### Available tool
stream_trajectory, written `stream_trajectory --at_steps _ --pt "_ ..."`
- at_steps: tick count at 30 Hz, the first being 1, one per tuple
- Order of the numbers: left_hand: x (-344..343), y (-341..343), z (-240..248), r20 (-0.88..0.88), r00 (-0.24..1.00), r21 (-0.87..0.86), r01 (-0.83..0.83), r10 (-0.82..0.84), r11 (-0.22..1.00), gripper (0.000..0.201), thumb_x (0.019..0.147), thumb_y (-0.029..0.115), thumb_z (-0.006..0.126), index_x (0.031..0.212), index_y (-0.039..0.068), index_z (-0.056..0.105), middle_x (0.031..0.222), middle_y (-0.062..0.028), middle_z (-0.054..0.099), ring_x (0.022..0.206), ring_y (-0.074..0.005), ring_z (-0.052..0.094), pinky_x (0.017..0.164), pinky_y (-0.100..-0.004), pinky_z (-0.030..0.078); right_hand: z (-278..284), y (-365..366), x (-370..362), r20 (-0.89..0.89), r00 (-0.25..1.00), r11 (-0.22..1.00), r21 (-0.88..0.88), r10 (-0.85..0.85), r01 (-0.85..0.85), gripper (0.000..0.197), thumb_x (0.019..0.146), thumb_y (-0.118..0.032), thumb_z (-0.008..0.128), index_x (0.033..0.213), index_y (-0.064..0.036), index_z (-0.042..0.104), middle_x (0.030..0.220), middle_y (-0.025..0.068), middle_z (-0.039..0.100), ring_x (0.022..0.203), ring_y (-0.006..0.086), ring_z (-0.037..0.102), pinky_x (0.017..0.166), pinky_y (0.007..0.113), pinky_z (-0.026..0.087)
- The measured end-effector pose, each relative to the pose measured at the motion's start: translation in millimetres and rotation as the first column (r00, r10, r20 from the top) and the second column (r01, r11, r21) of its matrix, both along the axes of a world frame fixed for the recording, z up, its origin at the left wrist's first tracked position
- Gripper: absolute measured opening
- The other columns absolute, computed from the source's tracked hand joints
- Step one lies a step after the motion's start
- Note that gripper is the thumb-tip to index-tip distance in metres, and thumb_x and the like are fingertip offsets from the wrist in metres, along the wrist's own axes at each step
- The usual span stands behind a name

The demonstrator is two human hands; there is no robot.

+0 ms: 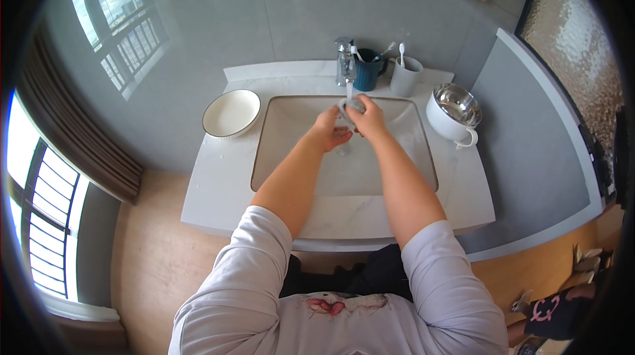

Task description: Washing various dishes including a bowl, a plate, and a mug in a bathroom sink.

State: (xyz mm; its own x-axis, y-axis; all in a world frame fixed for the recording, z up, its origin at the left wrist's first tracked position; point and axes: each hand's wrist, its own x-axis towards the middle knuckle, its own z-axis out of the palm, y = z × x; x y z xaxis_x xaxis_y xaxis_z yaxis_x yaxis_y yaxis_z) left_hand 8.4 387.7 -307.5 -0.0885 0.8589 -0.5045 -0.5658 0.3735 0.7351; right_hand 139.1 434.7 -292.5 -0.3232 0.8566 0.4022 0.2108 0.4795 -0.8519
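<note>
Under the running tap [344, 64], both of my hands are at a small, wet, grey crumpled cloth [351, 105]; its exact kind is hard to make out. My right hand [370, 119] closes over it from the right, thumb and fingers pinching it. From the left, my left hand [323, 131] grips its near side, with the lower fingers curled loosely below. Water falls from the spout onto the cloth and fingers. Beneath them lies the white rectangular sink [284, 166], its drain partly showing between my forearms.
A white dark-rimmed bowl [231, 114] sits on the counter [215, 186] left of the sink. To the right stands a white handled pot [451, 117] with a steel inside. Behind are a dark teal mug [368, 72] and a grey cup [405, 78] with toothbrushes. A person [552, 315] shows at lower right.
</note>
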Motion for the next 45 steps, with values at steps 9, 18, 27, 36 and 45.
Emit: stream_trajectory --at_steps 9,18,27,36,45 --pt "17 4 -9 -0.792 0.307 0.603 0.263 0.527 0.753 0.04 0.091 0.037 0.061 0.122 0.015 0.047 0.113 -0.0165 0.049 0.102 -0.0315 0.053 0.072 -0.0416 0.054 8 -6 12 -0.225 0.968 0.589 -0.799 -0.107 -0.121 0.034 0.093 -0.047 0.052 0.103 -0.0156 0.059 0.069 0.0047 0.058 0.045 0.0142 0.05 0.035 0.025 0.035" --pt "-9 -5 -3 0.019 0.999 0.032 0.033 -0.034 0.999 0.039 0.093 0.044 0.053 0.117 0.014 0.047 0.101 -0.0114 0.051 0.077 -0.0225 0.052 0.063 -0.038 0.052 -6 -5 -2 -0.038 0.999 0.995 0.095 0.013 -0.01 0.03 0.091 -0.033 0.058 0.112 -0.0116 0.058 0.076 0.0075 0.064 0.048 0.0166 0.057 0.035 0.029 0.039" --pt "7 -12 12 -0.141 0.968 0.312 -0.154 0.206 0.937 0.041 0.094 0.049 0.051 0.12 0.018 0.046 0.104 -0.0115 0.053 0.081 -0.0237 0.055 0.067 -0.0371 0.05 21 -27 0 -0.437 0.885 0.688 -0.692 -0.16 -0.218 0.029 0.097 -0.037 0.047 0.095 -0.0106 0.059 0.075 0.0042 0.06 0.051 0.0153 0.052 0.038 0.024 0.037" --pt "-22 -14 11 0.239 0.931 0.05 0.271 -0.275 0.961 0.039 0.094 0.046 0.04 0.117 0.015 0.048 0.097 -0.0182 0.053 0.077 -0.0286 0.054 0.05 -0.0247 0.043 22 -11 32 -0.508 0.852 0.491 -0.714 0.128 -0.499 0.033 0.094 -0.017 0.054 0.126 -0.0184 0.061 0.081 0.0009 0.061 0.056 0.0096 0.048 0.042 0.021 0.037" --pt "-14 -11 6 -0.054 0.998 0.028 -0.027 0.028 0.999 0.038 0.091 0.044 0.048 0.111 0.013 0.049 0.099 -0.0177 0.054 0.078 -0.0279 0.053 0.06 -0.0342 0.047 18 -16 25 -0.349 0.936 0.61 -0.75 -0.037 -0.256 0.03 0.09 -0.006 0.054 0.115 -0.0142 0.066 0.086 0.0052 0.063 0.058 0.0136 0.057 0.042 0.023 0.043"
